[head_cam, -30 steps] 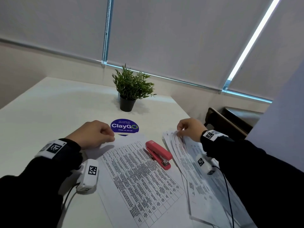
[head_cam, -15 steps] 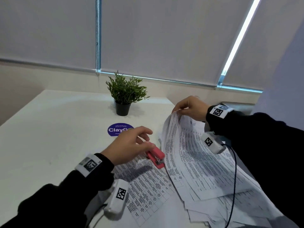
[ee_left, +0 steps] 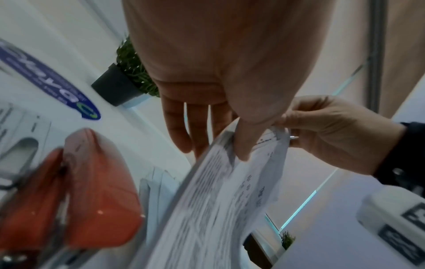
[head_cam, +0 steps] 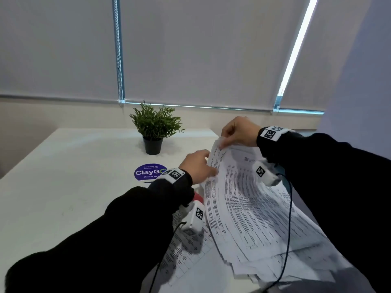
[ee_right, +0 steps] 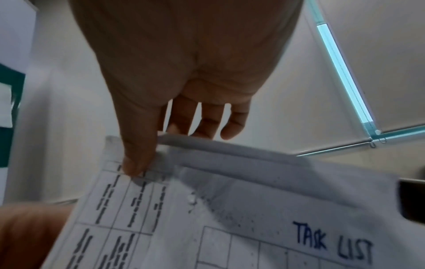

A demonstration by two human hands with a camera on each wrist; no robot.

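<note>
A stack of printed sheets (head_cam: pixel 249 210) is lifted at its far end above the white table (head_cam: pixel 69 176). My right hand (head_cam: pixel 239 132) pinches the stack's top corner, thumb on the front (ee_right: pixel 135 163), fingers behind. My left hand (head_cam: pixel 196 166) grips the stack's left edge just below, with the thumb (ee_left: pixel 243 143) on the printed side and the fingers behind the sheets. The top sheet (ee_right: pixel 299 227) reads "TASK LIST". A red stapler (ee_left: pixel 80 191) lies on the table under my left wrist, mostly hidden in the head view (head_cam: pixel 197 196). One more printed sheet (head_cam: pixel 190 256) lies flat beneath.
A small potted plant (head_cam: pixel 155 127) stands at the table's far side. A round blue ClayGo sticker (head_cam: pixel 148 172) lies in front of it. Closed blinds (head_cam: pixel 190 49) cover the windows behind. The table's right edge runs just past the papers.
My right hand has lifted the stack's corner higher. My left hand has moved from above the stapler across to the stack's left edge and taken hold of it.
</note>
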